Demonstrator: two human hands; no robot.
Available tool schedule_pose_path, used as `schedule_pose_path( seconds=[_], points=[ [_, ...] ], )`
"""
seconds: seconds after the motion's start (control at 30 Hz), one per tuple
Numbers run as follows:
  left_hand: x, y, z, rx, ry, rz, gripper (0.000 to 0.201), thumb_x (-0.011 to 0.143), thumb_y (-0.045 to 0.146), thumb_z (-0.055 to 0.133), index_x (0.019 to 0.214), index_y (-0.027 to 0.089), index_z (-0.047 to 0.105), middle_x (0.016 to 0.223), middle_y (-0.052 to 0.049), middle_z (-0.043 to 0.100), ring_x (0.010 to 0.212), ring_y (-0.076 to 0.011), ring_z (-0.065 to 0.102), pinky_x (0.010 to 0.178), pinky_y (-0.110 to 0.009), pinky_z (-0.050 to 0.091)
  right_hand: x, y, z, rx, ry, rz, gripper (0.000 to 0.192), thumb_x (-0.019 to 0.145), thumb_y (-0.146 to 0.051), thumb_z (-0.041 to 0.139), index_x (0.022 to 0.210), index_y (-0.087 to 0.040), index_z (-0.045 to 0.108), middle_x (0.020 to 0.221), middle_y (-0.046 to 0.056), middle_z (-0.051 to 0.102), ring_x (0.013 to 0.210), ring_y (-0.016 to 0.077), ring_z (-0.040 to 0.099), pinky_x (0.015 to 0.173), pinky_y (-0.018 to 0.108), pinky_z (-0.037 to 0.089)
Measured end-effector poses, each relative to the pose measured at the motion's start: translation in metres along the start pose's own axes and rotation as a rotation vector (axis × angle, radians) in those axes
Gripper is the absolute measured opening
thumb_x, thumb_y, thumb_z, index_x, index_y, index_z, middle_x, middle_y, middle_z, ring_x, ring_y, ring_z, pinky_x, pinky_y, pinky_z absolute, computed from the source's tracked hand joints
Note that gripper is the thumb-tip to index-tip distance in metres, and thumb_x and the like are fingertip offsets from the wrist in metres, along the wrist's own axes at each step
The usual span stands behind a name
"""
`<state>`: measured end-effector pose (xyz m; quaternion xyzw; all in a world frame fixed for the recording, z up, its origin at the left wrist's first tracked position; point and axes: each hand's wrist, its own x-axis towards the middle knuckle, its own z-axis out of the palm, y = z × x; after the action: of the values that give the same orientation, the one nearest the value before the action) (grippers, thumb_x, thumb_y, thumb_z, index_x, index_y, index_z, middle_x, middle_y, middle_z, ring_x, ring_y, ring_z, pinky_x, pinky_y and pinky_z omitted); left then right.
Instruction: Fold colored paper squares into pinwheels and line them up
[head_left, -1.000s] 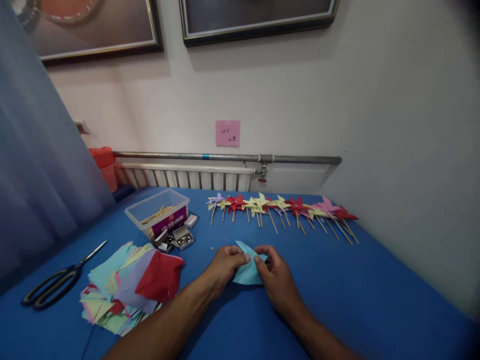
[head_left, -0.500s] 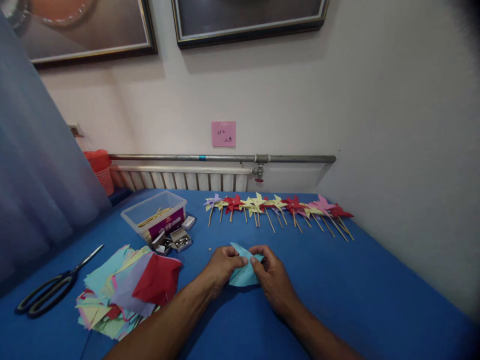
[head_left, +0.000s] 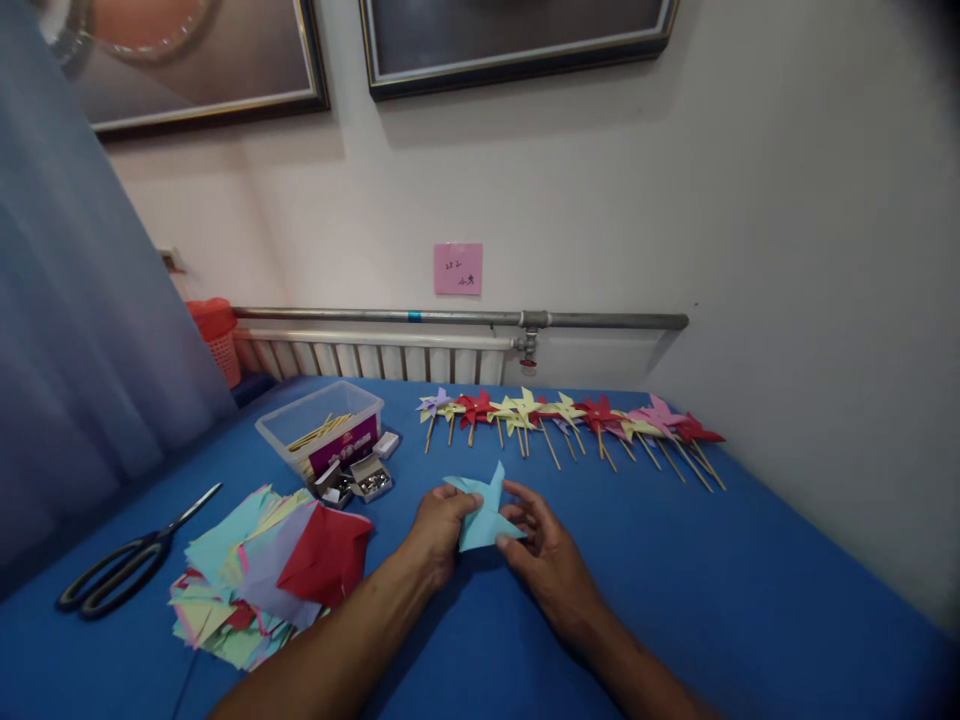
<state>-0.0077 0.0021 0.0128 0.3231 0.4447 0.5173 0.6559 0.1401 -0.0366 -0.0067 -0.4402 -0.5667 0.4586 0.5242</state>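
Observation:
A light blue paper pinwheel (head_left: 484, 522) with folded blades is held just above the blue table. My left hand (head_left: 442, 530) pinches its left side, thumb on top and the fingers underneath. My right hand (head_left: 546, 555) is at its right side, thumb and fingers apart around the lower right point, the thumb tip at the paper's edge. Left of my left forearm lies a loose pile of coloured paper sheets (head_left: 259, 575), with a red sheet (head_left: 330, 555) on top.
Black-handled scissors (head_left: 139, 555) lie at the left. A clear plastic box (head_left: 274, 430) holds wooden sticks, beside small open boxes of metal pins (head_left: 373, 478). Finished pinwheels on sticks (head_left: 525, 408) line the table's back. A red basket (head_left: 221, 335) stands by the curtain (head_left: 97, 330).
The blue paper's corners now show as spread pinwheel blades. My right hand's fingers have loosened from the paper's centre and moved to its right edge. The view has shifted slightly left.

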Motion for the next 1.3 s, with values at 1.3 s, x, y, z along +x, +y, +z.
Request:
schedule_pose_path(
  seconds=[1.3],
  points=[
    [-0.006, -0.01, 0.007, 0.019, -0.054, -0.008, 0.024, 0.055, 0.021, 0.079, 0.066, 0.014, 0.059, 0.059, -0.001, 0.063, 0.05, -0.0112, 0.056, 0.054, -0.025, 0.043, 0.006, 0.002, 0.002, -0.157, 0.217, -0.001, 0.026, 0.076, -0.046, 0.069, 0.07, -0.022, 0.058, 0.068, -0.001, 0.061, 0.068, 0.019, 0.057, 0.067, 0.03, 0.046]
  ],
)
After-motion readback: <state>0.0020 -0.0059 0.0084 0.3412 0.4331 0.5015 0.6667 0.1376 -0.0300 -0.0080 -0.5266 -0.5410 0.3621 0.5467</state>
